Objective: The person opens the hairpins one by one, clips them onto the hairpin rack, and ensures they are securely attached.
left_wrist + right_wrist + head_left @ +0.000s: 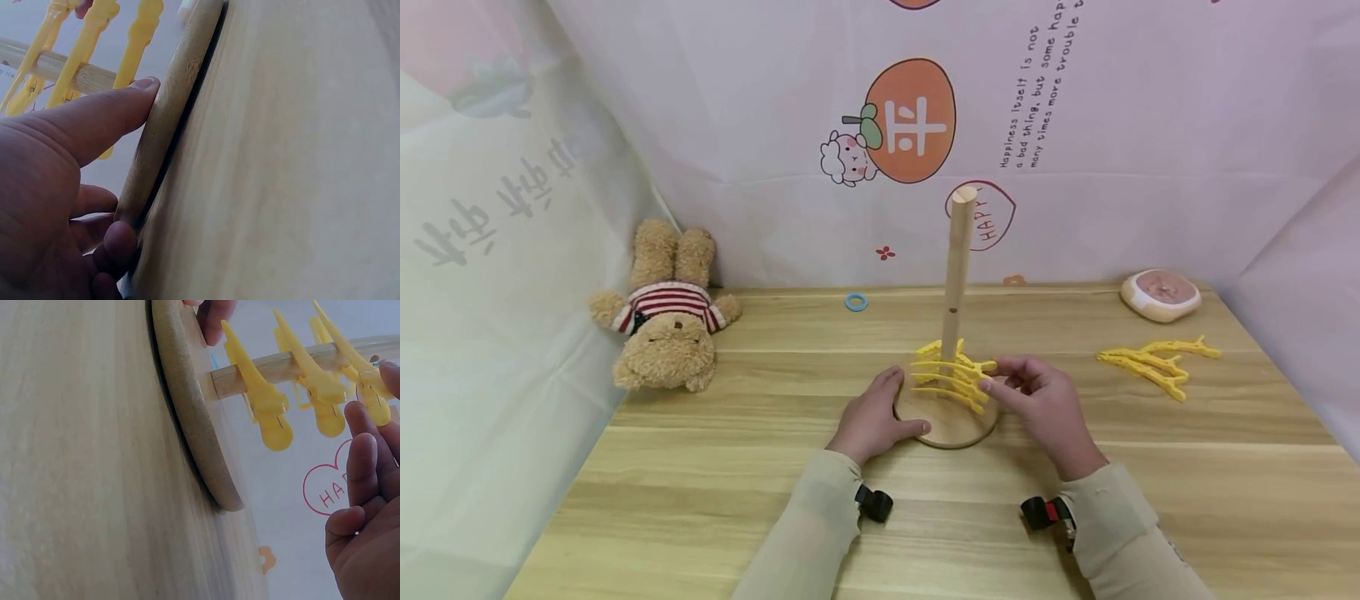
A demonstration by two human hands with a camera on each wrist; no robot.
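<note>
A round wooden base [951, 432] carries an upright wooden post [957, 258]. Three yellow alligator hair clips are clamped one above another around the post's lower part, the lowest [265, 400] nearest the base and the middle clip [322, 387] above it. My right hand [1047, 408] pinches the handle end of the top clip [373, 409] between thumb and fingers. On the left side of the base, my left hand [872, 417] grips the rim, its thumb [119, 109] laid over the edge and its other fingers partly hidden. More yellow clips [1172, 386] lie on the table to the right.
A teddy bear [673, 333] in a striped shirt lies head toward me at the left. Near the back edge of the wooden table [700, 500] are a blue ring [856, 302] and a rounded white-and-pink object [1161, 293]. Printed cloth [760, 167] hangs behind.
</note>
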